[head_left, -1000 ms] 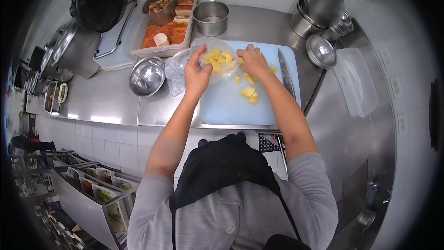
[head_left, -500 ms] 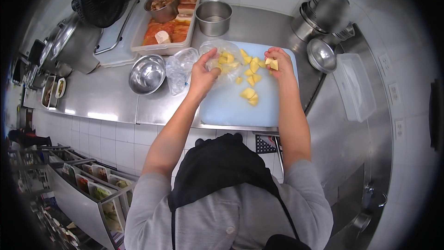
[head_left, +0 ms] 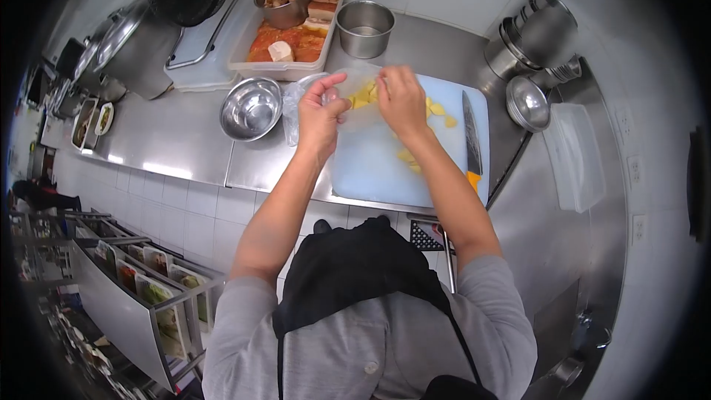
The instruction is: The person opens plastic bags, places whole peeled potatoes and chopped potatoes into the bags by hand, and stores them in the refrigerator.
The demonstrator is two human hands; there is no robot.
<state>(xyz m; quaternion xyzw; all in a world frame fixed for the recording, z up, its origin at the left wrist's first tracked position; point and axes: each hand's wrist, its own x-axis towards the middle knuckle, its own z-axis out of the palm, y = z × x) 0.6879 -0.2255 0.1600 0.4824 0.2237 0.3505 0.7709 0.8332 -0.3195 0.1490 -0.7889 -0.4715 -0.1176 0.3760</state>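
My left hand grips a clear plastic bag by its left side, above the cutting board's upper left corner. Inside the bag are several yellow chunks, which look like cut potato. At the bag's right side is my right hand, slightly blurred, its fingers curled together; what they hold is hidden. More yellow chunks lie on the pale blue cutting board, some partly covered by my right forearm. Along the board's right edge lies a knife with an orange handle.
A metal bowl stands left of the bag. Behind are a tub of orange-red meat, a small pot of meat pieces and a round metal pot. Stacked pots and a clear plastic lid or tray are at right.
My right hand has moved left, from the board's right side to the bag, with the yellow chunks it held now out of sight. The knife has come into view. The camera view has shifted slightly.
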